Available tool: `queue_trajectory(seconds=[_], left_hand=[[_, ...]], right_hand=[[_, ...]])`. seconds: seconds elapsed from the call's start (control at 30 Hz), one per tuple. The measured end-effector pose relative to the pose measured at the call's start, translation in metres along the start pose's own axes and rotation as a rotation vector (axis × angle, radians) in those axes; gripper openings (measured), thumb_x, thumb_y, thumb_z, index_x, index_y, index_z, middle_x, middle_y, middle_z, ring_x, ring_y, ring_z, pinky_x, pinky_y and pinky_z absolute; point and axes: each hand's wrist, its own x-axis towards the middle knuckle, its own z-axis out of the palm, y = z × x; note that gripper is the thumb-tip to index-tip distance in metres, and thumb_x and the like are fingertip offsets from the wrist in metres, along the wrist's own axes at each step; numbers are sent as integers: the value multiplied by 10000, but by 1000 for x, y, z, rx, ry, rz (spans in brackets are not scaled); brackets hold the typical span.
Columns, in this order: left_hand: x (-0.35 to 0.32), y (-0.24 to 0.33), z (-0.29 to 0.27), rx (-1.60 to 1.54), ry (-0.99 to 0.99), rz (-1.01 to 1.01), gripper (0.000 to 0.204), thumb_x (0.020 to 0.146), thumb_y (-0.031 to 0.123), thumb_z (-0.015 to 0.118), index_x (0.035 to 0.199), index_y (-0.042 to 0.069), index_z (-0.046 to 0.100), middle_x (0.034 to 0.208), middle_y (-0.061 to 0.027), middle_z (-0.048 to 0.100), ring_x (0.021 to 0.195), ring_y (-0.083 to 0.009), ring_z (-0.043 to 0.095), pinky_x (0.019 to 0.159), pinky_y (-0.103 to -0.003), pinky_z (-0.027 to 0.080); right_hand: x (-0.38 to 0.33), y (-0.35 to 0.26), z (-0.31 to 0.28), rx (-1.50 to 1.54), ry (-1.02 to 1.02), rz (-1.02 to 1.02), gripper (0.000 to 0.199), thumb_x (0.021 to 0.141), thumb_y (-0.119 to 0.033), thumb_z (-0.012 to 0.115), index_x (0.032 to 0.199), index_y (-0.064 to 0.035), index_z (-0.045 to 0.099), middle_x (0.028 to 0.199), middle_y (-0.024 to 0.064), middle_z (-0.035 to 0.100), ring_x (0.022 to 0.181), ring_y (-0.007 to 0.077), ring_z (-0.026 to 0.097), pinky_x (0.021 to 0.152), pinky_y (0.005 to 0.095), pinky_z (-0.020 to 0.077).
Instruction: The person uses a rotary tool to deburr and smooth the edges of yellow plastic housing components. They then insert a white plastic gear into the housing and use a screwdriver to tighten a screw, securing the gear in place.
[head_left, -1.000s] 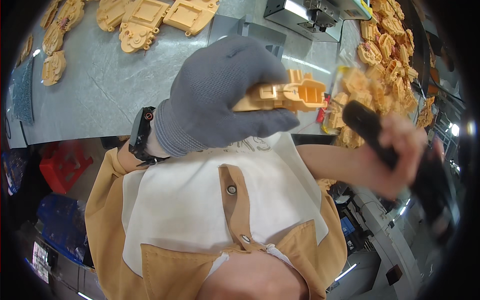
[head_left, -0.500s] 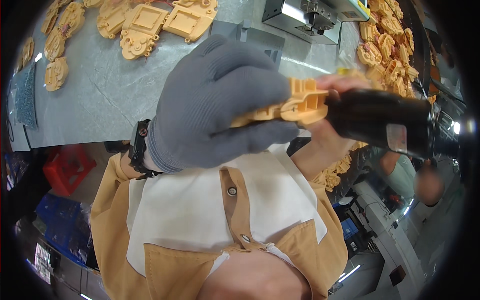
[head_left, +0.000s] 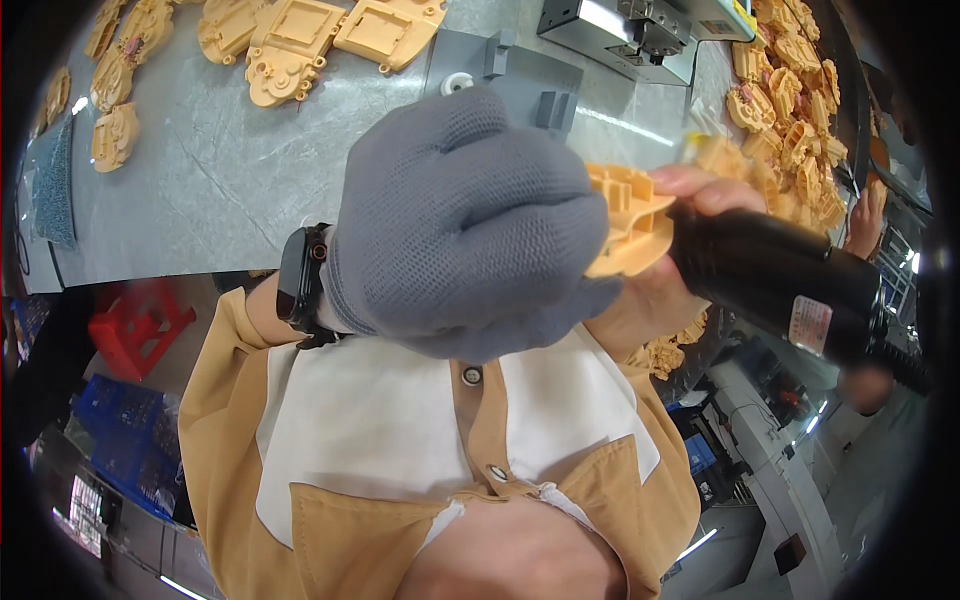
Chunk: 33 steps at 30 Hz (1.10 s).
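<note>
My left hand point(head_left: 470, 230), in a grey knit glove, is closed around a yellow-orange plastic housing point(head_left: 632, 225) with ribs and compartments. Only the housing's right end shows past my fingers. Bare and partly hidden, my right hand point(head_left: 700, 195) wraps around a black electric screwdriver point(head_left: 775, 260), a thick cylinder with a pale label and a ribbed cord end. The front of this tool points at the housing, right up against it. Its tip is out of sight, so I cannot tell whether it touches a screw.
More yellow housings point(head_left: 290, 45) lie at the back left of the grey table point(head_left: 220, 200), with a large pile point(head_left: 790, 110) at right. A grey fixture point(head_left: 500, 75) and a metal machine point(head_left: 625, 40) stand behind my hands. Another person's hand point(head_left: 865, 220) shows at far right.
My left hand has rolled over the housing, its knuckles now covering more of it. The screwdriver's cord end has tilted lower, and the fixture behind has come further into view.
</note>
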Motion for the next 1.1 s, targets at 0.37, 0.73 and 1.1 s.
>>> queue_trajectory(seconds=[0.37,0.73,1.1], left_hand=[[5,-2,0,-57,72,-122,415,564,234,757,912,104,571,828,-64,547,698,-219,527,583,-309,421],[1,-5,5,-80,167,-92,389,565,230,776,877,99,583,779,-53,544,658,-208,524,563,-306,413],[11,14,-14,-179,15,-355,362,586,200,781,859,72,582,734,-55,540,620,-186,520,548,-293,406]], right_hand=[[7,-15,-19,-259,-141,-37,595,603,-172,799,1028,-53,401,1119,216,436,1014,246,485,847,300,398],[6,-15,-22,-102,-199,-66,607,626,-94,774,1077,-49,370,1098,200,431,1003,241,469,844,296,401],[2,-10,-13,-3,-101,-29,554,653,-83,743,1074,-24,387,1054,178,446,923,189,479,775,240,414]])
